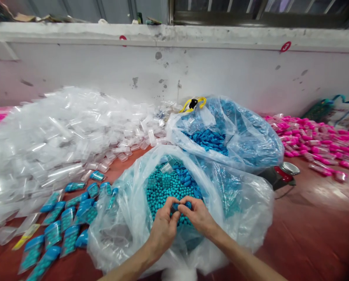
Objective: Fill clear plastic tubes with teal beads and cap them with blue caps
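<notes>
Both my hands meet over an open plastic bag [139, 191] of teal beads [159, 191]. Between the fingertips of my left hand [165, 222] is a small bluish container [175, 207], mostly covered by the fingers. My right hand [200, 216] pinches a blue cap [188, 205] against the container's right end; whether it is seated cannot be told. Loose blue caps [187, 179] lie among the beads at the bag's right side. A clear empty container [166, 168] rests on the beads near the back.
A large heap of clear containers [74, 125] spreads at left. Bead-filled, blue-capped containers [70, 238] lie on the red surface [303, 234]. Behind is a bag [250, 136] of blue caps. Pink-capped containers [317, 140] and a dark device with a metal disc [290, 168] are at right.
</notes>
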{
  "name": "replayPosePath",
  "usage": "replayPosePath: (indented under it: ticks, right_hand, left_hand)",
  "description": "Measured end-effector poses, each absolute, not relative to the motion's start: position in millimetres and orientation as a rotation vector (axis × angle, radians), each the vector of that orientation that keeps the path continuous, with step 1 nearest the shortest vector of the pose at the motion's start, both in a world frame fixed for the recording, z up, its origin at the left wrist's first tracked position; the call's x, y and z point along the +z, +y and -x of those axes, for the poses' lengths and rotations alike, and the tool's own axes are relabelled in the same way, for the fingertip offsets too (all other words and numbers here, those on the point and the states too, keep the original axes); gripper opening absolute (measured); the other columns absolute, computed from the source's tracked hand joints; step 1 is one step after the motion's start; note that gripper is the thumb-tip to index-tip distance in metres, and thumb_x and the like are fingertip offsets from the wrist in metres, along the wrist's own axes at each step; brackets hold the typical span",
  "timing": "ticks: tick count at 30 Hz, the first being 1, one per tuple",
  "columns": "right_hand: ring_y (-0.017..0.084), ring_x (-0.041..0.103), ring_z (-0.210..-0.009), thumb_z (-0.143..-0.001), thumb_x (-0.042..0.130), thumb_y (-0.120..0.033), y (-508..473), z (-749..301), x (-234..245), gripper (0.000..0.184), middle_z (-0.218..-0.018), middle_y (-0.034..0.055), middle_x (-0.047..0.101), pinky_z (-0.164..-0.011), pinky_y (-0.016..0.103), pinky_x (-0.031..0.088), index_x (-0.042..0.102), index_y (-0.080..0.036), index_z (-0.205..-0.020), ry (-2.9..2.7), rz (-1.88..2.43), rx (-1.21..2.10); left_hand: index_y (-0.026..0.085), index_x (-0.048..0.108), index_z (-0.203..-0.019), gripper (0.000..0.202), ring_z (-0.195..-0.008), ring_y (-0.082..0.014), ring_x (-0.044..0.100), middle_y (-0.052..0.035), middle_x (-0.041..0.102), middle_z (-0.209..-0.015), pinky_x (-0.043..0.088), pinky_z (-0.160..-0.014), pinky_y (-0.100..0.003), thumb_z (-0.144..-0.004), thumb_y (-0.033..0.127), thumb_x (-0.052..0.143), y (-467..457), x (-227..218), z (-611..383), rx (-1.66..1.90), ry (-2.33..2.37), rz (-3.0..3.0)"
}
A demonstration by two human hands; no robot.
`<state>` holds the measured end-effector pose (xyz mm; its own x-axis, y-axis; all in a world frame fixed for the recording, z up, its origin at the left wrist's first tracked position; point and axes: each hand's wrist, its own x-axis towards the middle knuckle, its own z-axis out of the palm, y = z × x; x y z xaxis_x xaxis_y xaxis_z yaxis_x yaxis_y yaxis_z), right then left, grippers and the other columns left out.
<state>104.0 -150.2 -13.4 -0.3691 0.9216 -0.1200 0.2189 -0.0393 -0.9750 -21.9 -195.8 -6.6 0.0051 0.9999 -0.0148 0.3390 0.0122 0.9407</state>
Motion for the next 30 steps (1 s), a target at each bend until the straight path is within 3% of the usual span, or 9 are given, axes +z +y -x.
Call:
replayPosePath:
  ticks: [4,9,12,15,18,20,24,27,30]
  right_hand:
    - [0.007,0.041,-0.048,-0.068,0.058,-0.027,-148,-104,-10,0.012,-0.054,-0.0068,0.044,-0.048,0.021,0.035,0.057,-0.017,-0.073,-1.491,1.190,1.606]
    - [0.012,0.055,-0.061,-0.068,0.060,-0.038,-144,-111,0,0.049,-0.079,0.0001,0.055,-0.052,0.025,0.047,0.050,-0.017,-0.110,-1.363,1.005,1.906]
    - [0.014,0.057,-0.063,-0.079,0.049,-0.035,-148,-110,-3,0.044,-0.079,0.0027,0.059,-0.056,0.029,0.049,0.048,-0.015,-0.118,-1.629,1.089,1.616]
    - [0.019,0.058,-0.087,-0.085,0.040,-0.025,-156,-107,-3,0.037,-0.096,0.0079,0.062,-0.078,0.035,0.047,0.050,-0.016,-0.119,-1.907,1.105,1.194]
    - [0.021,0.050,-0.108,-0.088,0.034,-0.024,-163,-107,3,0.038,-0.115,0.0106,0.056,-0.093,0.038,0.039,0.048,-0.016,-0.122,-2.119,1.076,1.058]
    - [0.024,0.042,-0.118,-0.084,0.045,-0.031,-166,-107,8,0.052,-0.128,0.0129,0.046,-0.097,0.039,0.036,0.035,-0.015,-0.132,-2.236,1.100,1.118]
    - [0.031,0.023,-0.129,-0.057,0.073,-0.036,-171,-104,10,0.106,-0.140,0.0211,0.024,-0.102,0.044,0.028,0.013,-0.007,-0.139,-2.403,1.203,1.133]
    - [0.031,0.030,-0.126,-0.062,0.069,-0.032,-173,-97,7,0.097,-0.137,0.0241,0.029,-0.099,0.044,0.031,0.014,-0.004,-0.138,-2.382,1.256,1.034]
    - [0.031,0.037,-0.121,-0.064,0.065,-0.032,-174,-93,4,0.091,-0.133,0.0246,0.035,-0.096,0.043,0.036,0.018,-0.002,-0.136,-2.315,1.281,1.027]
  left_hand:
    - [0.022,0.046,-0.090,0.012,-0.046,-0.0075,0.042,0.0064,0.045,-0.063,0.034,-0.048,-0.021,-0.079,0.026,0.045,-191,-10,28,0.986,1.412,-1.376]
    - [0.023,0.035,-0.091,0.025,-0.028,-0.0031,0.035,0.0106,0.042,-0.060,0.027,-0.030,-0.017,-0.075,0.039,0.047,-187,-14,36,0.936,1.212,-1.031]
    - [0.023,0.035,-0.090,0.027,-0.028,-0.0018,0.034,0.0100,0.046,-0.063,0.029,-0.029,-0.016,-0.074,0.039,0.049,-188,-13,34,0.949,1.216,-0.997]
    - [0.023,0.036,-0.093,0.025,-0.030,-0.0027,0.034,0.0111,0.041,-0.059,0.029,-0.029,-0.016,-0.076,0.037,0.047,-190,-10,30,0.970,1.283,-1.024]
    - [0.022,0.035,-0.104,0.030,-0.031,-0.0045,0.035,0.0113,0.039,-0.056,0.028,-0.030,-0.017,-0.078,0.035,0.044,-190,-5,28,0.967,1.339,-1.034]
    - [0.023,0.032,-0.113,0.038,-0.033,-0.0048,0.035,0.0109,0.040,-0.057,0.029,-0.034,-0.018,-0.078,0.032,0.044,-191,-2,28,0.976,1.361,-1.013]
    - [0.019,0.041,-0.111,0.036,-0.050,-0.0076,0.046,0.0053,0.050,-0.070,0.039,-0.051,-0.021,-0.078,0.032,0.045,-192,1,29,1.024,1.320,-1.032]
    - [0.017,0.045,-0.107,0.033,-0.076,-0.0128,0.052,0.0002,0.056,-0.085,0.040,-0.073,-0.025,-0.076,0.029,0.049,-191,0,29,1.087,1.292,-1.101]
    - [0.019,0.041,-0.112,0.037,-0.079,-0.0141,0.052,0.0002,0.056,-0.088,0.039,-0.075,-0.027,-0.077,0.029,0.048,-191,-3,30,1.077,1.251,-1.099]
